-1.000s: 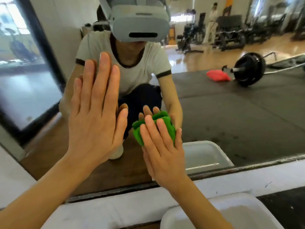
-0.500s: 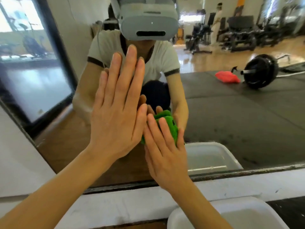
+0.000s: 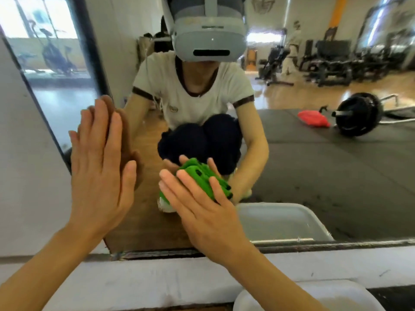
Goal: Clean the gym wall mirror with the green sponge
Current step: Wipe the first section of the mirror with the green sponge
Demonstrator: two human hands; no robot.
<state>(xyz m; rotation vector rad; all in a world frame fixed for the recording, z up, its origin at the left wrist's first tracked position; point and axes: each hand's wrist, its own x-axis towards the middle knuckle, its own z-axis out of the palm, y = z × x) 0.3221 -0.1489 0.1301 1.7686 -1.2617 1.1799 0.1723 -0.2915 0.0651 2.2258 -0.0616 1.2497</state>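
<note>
Two flat hands, left hand point(image 3: 101, 176) and right hand point(image 3: 202, 209), one green sponge point(image 3: 199, 178), one mirror point(image 3: 314, 164).

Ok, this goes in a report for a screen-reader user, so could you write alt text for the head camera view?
A person's right hand presses a green sponge flat-fingered against the large gym wall mirror, low near its bottom edge, while the left hand rests flat and open on the glass beside it. A white plastic tub sits below, and a red cloth shows in reflection.
</note>
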